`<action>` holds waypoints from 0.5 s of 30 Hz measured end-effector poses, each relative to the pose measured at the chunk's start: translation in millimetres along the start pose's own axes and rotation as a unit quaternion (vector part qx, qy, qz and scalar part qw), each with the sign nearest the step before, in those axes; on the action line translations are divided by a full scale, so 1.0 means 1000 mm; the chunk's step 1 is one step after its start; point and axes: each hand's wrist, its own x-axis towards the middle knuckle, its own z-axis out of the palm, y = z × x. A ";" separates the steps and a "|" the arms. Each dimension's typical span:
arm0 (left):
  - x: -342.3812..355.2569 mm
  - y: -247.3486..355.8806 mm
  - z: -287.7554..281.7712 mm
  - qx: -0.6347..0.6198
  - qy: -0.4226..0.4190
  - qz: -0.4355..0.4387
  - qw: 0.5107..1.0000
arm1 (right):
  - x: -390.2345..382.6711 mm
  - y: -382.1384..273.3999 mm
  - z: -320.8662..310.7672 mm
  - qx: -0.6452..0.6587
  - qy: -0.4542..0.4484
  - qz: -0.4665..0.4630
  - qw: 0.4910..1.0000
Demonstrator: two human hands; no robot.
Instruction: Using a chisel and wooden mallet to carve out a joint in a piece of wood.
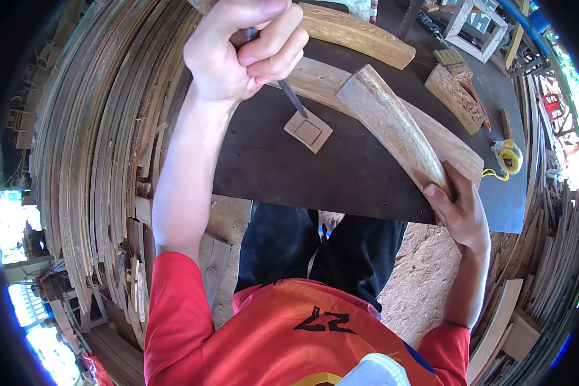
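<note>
My left hand (248, 51) is wrapped round the handle of a chisel (292, 98), held upright at a slant. The blade's tip meets the upper edge of a small square wooden piece (309, 132) lying on the dark tabletop; a smaller square is outlined on its face. My right hand (457, 209) grips the near end of a thick wooden club-like block (392, 116), which points away and to the left. Beneath this block lies a long curved wooden board (444, 137), partly hidden by it and by my left hand.
On the dark table (270, 167) are another curved wooden piece (360, 35), a brush (457, 67), a wood block (453, 96), a yellow tape measure (509, 156) and a pale wooden frame (475, 29). Stacked wood strips (109, 96) line the left; more planks (498, 328) lean at right.
</note>
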 end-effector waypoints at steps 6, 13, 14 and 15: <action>0.012 0.003 -0.020 -0.095 -0.153 -0.108 0.978 | 0.001 -0.004 -0.003 0.007 -0.023 0.035 0.999; 0.015 -0.007 -0.008 -0.015 -0.037 -0.078 0.996 | 0.000 0.002 0.000 0.020 -0.014 0.021 1.000; 0.013 -0.006 -0.002 0.021 0.019 -0.062 0.998 | 0.000 0.002 0.000 0.021 -0.018 0.024 0.999; 0.012 -0.013 -0.001 0.020 0.057 -0.023 0.998 | 0.000 0.000 0.000 0.024 -0.018 0.027 0.999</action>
